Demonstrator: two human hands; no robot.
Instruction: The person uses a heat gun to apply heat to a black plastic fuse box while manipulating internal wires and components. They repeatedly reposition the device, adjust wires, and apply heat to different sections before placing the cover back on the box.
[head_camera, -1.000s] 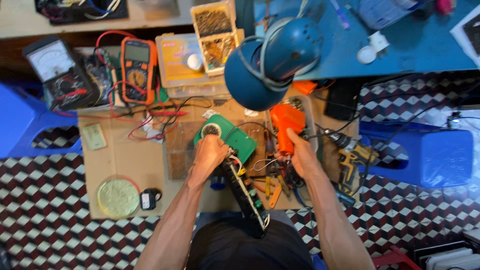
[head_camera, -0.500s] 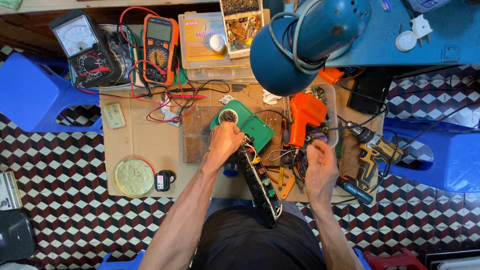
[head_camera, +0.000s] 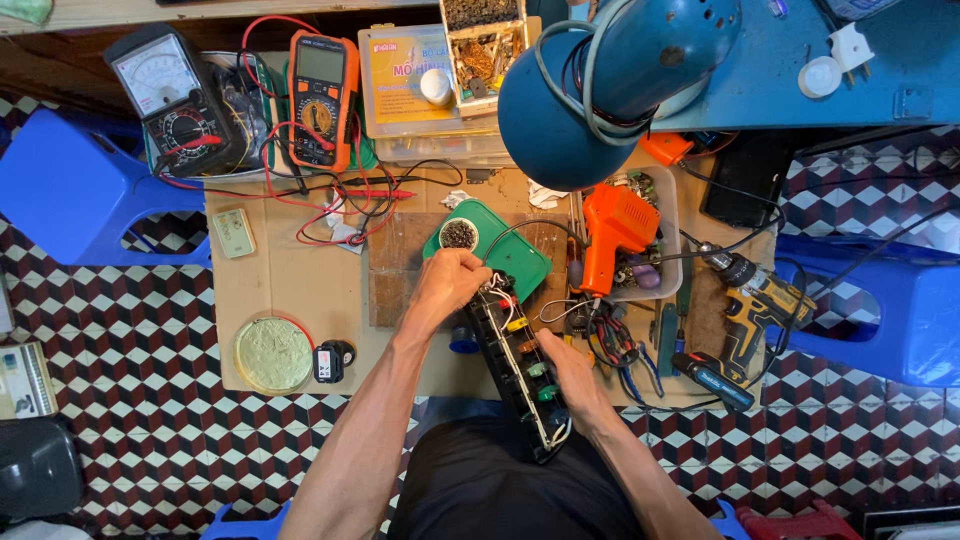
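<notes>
A long black opened power strip (head_camera: 520, 372) with coloured parts and white wires inside runs slantwise from the cardboard-covered table down to my lap. My left hand (head_camera: 450, 283) grips its far end, fingers closed by the wires. My right hand (head_camera: 566, 365) holds the strip's right side near the middle. Just beyond my left hand, a small white cup of dark bits (head_camera: 459, 234) sits on a green tray (head_camera: 520, 262).
An orange glue gun (head_camera: 612, 232) lies in a tray of parts; a yellow-black drill (head_camera: 760, 300) and hand tools (head_camera: 620, 345) are on the right. Two multimeters (head_camera: 320, 85) with red leads sit at the back left. A blue lamp (head_camera: 600, 90) hangs overhead. Blue stools stand on both sides.
My right hand came off the orange glue gun and moved down onto the power strip. The left hand stayed at the strip's far end. The view shifted slightly.
</notes>
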